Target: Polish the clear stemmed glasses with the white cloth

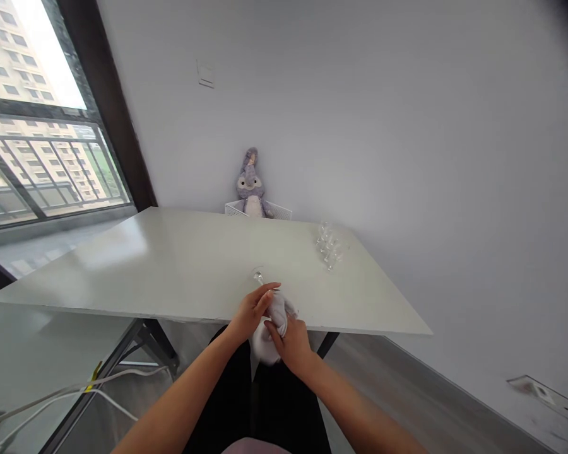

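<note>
My left hand (252,309) is closed round a clear stemmed glass (258,275), whose foot and part of the stem point away from me over the table. Its bowl is hidden by my fingers and a white cloth (279,310). My right hand (293,342) grips the cloth, bunched against the glass, and a loose end of it hangs down over my lap. Both hands are close together at the front edge of the white table (194,252). Toward the table's right side stands a cluster of several clear glasses (329,244).
A grey plush toy (252,183) sits in a white perforated basket (282,212) behind the table's far edge, against the wall. White cables (118,373) run at the lower left, near a dark table leg (158,343). A window (52,145) is at the left.
</note>
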Available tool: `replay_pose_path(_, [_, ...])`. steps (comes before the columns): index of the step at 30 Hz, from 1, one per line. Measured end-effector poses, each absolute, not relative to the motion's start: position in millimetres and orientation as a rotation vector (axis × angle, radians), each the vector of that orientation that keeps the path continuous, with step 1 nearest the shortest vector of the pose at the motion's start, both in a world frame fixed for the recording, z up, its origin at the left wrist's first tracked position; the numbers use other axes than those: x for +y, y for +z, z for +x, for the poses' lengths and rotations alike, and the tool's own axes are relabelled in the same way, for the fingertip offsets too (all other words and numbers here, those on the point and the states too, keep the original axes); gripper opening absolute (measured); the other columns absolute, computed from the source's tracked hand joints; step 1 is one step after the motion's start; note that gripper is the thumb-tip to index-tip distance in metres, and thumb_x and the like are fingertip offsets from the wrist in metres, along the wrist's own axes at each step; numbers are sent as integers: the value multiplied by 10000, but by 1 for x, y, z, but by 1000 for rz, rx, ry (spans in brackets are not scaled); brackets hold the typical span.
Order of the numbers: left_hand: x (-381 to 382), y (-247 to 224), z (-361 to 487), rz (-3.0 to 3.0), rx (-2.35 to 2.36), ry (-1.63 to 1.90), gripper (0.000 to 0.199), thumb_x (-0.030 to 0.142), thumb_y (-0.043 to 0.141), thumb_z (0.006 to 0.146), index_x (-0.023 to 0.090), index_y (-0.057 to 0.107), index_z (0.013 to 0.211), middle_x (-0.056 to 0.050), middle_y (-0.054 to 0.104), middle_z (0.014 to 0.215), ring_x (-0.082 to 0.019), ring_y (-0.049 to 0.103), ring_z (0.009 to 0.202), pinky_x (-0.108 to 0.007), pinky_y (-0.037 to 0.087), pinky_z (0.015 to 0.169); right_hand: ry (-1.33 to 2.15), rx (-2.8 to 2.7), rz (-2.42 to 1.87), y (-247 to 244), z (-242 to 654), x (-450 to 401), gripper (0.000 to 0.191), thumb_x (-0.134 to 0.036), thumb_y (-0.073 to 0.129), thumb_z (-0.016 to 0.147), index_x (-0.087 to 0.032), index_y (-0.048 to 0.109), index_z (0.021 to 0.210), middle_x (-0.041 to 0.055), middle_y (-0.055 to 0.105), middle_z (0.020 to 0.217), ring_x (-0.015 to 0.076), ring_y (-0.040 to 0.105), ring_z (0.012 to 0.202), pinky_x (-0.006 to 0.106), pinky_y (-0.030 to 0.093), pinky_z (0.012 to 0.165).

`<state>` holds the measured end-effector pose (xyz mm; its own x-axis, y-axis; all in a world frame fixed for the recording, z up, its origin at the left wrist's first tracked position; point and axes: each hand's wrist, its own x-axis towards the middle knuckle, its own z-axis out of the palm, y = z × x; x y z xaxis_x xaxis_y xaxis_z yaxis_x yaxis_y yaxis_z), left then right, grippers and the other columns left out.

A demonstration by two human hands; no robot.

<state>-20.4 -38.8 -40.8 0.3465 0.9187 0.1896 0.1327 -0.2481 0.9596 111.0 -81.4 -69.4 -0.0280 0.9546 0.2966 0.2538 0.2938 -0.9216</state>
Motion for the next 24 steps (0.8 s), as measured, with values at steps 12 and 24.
replay_pose_path(12, [-37, -32, -55, 3239, 1082, 1019, 301, 203, 505, 815, 221, 528, 1114, -70, 623, 960, -211, 513, 1000, -443, 315, 948, 1857, -674, -906, -47, 138, -71, 324, -357, 678, 641, -124, 627, 860, 46, 644, 611, 169, 588, 529, 300, 460, 580])
replay_pose_path(24, [-38, -32, -66, 2654, 986, 656, 318, 447, 463, 816, 244, 622, 1003, -19, 638, 708, -137, 548, 680, -259, 370, 656, 853, -2348, -939, -7, 170, -86, 254, -240, 444, 840, -231, 596, 1044, 39, 610, 1093, 194, 529, 1016, 320, 363, 885])
